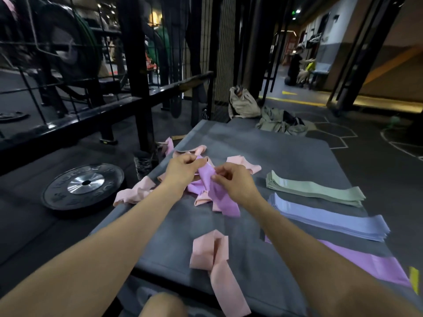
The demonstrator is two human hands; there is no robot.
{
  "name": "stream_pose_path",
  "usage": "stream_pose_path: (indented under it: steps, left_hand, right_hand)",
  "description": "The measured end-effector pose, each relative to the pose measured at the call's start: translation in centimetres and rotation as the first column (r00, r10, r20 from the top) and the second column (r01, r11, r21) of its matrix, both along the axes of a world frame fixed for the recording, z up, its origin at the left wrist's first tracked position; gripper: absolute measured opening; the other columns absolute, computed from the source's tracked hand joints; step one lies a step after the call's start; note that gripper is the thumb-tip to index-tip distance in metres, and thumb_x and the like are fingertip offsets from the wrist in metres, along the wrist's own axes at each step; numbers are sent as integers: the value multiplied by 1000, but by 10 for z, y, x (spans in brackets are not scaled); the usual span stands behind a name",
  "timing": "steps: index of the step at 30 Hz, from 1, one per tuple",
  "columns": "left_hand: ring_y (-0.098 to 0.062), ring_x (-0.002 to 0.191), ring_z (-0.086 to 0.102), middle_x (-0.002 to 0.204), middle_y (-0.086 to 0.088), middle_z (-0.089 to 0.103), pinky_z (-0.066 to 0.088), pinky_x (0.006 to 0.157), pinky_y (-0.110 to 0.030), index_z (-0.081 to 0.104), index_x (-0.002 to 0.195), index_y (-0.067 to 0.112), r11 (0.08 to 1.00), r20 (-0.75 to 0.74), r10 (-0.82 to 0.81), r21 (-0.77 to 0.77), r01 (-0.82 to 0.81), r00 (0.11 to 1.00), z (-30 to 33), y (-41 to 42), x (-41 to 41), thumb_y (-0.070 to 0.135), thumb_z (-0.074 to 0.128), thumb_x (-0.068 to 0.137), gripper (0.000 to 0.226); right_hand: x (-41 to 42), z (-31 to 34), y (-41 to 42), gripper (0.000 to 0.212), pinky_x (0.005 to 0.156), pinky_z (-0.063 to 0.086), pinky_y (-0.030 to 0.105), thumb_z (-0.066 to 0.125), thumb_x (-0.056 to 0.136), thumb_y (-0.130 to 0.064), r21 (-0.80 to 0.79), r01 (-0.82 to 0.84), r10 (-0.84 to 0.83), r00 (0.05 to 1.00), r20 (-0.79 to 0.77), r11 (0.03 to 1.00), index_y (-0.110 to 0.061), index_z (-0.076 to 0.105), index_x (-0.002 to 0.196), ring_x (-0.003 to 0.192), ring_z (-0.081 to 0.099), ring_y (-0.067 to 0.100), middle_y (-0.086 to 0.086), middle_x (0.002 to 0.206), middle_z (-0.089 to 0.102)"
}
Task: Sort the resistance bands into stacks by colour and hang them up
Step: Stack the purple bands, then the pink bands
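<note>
Purple stretch-fabric resistance band [214, 191] lies in the unsorted heap on the grey padded mat [286, 154]. Left hand [180, 167] pinches its far end; right hand [231, 180] pinches its middle. Long axis runs toward the person. The flat purple stack [366, 264] lies right of the heap, nearer the right hand.

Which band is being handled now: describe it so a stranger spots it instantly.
Start at the grey mat and go to the tangled pile at its left-middle. The purple band there is pinched by the left hand and right hand. It is the only purple one among loose pink bands.
</note>
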State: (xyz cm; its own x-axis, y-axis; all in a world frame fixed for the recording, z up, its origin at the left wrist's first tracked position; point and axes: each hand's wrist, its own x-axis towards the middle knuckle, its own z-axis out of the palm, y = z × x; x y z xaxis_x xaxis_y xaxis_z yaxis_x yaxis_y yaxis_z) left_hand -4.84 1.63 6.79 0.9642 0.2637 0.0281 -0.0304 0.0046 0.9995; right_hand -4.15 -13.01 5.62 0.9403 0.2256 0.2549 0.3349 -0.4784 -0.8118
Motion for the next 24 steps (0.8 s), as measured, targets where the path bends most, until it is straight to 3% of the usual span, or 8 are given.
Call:
stream_pose_path:
  steps: [2,6,8,11,14,19,21,24]
  left_hand:
    - [-23,84,61,90,-11,66,53,84,-35,65,70,13,1000,40,3,-8,-2,999,7,-4,-2,8,63,87,18]
    - [-16,69,53,75,-8,57,50,68,-23,57,73,9,990,33,22,-142,-17,999,16,-14,-8,4,56,90,18]
    - [-19,73,54,81,-11,58,49,71,-25,57,82,8,979,11,14,-204,-11,1000,20,-22,-9,5,53,91,11]
    - [-16,68,57,83,-9,60,50,63,-28,56,90,11,941,-22,-36,-337,27,999,29,-38,-15,4,48,94,11]
    - [-13,72,59,90,-7,61,54,55,-20,53,109,9,921,24,-151,-361,149,988,36,-52,-20,3,45,96,16]
    - [-16,82,65,99,-7,65,54,79,-28,59,104,11,901,75,-298,-308,306,952,42,-65,-23,4,47,96,17]
    - [-17,86,65,102,-7,66,56,74,-24,58,111,10,894,94,-355,-257,367,930,44,-70,-27,3,48,95,20]
    - [-16,84,64,96,-5,66,56,68,-21,56,114,8,903,106,-368,-198,382,924,43,-77,-30,0,49,93,24]
  right_hand:
    - [-2,11,-7,9,60,37,7,65,86,-10,-34,15,-13,999,49,999,-8,68,94,61,49,2,-13,66,55]
    - [-16,28,-22,6,54,37,8,66,81,-7,-153,57,-35,989,146,987,-10,69,86,57,48,5,-5,67,58]
    - [-24,33,-30,7,55,37,16,63,79,-4,-207,75,-36,981,189,975,-10,65,79,60,47,10,-2,70,58]
    - [-31,39,-44,14,53,34,14,62,78,-1,-227,17,23,985,171,974,-13,57,73,55,44,5,1,71,56]
    - [-33,38,-56,14,56,39,12,68,82,-11,-81,-43,49,996,76,996,-12,57,74,55,48,2,-2,70,56]
    - [-26,47,-71,23,66,40,18,55,93,-30,185,57,-51,998,-35,981,-10,58,104,73,52,5,-7,84,59]
    - [-28,50,-69,18,64,37,19,50,96,-27,279,27,-13,999,-53,960,-14,60,89,64,47,3,-9,72,54]
    - [-31,51,-67,30,58,32,25,52,96,-17,371,27,-22,1000,-18,928,-17,56,66,56,36,9,-5,58,44]
